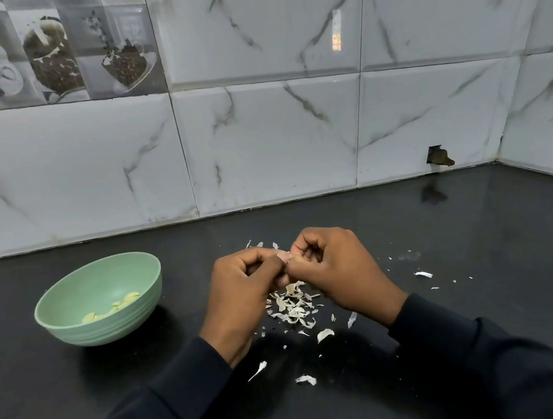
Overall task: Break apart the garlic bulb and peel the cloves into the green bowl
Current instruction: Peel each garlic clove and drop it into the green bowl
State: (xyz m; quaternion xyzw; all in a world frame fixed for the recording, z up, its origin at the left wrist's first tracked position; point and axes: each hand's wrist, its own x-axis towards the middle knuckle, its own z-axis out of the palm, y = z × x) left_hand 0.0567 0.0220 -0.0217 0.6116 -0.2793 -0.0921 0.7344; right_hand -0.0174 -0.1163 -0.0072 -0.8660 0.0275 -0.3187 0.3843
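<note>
The tiled wall (260, 142) rises along the worktop's back edge and turns at the back right corner. A broken hole (438, 157) shows in one tile just above that edge, near the corner. The black worktop (480, 255) carries everything else. My dark sleeves (153, 412) reach in from its near edge.

The green bowl (126, 323) stands upright toward the left side of the worktop, well apart from my hands and closer to the back edge than the near one.

My left grip (239, 289) and right grip (337, 271) meet above the middle of the worktop, knuckles up and fingers curled in. Both pinch the same clove (284, 256) between fingertips and thumbs. Only a small pale pink bit of it shows between them, so I cannot tell how much skin is on it.

Right under my hands lies a heap of skins (294, 305), white and papery. Loose flakes are scattered from it toward the near edge and off to the right.

A few peeled cloves (120, 304), pale yellow, lie in the bottom of the bowl.
</note>
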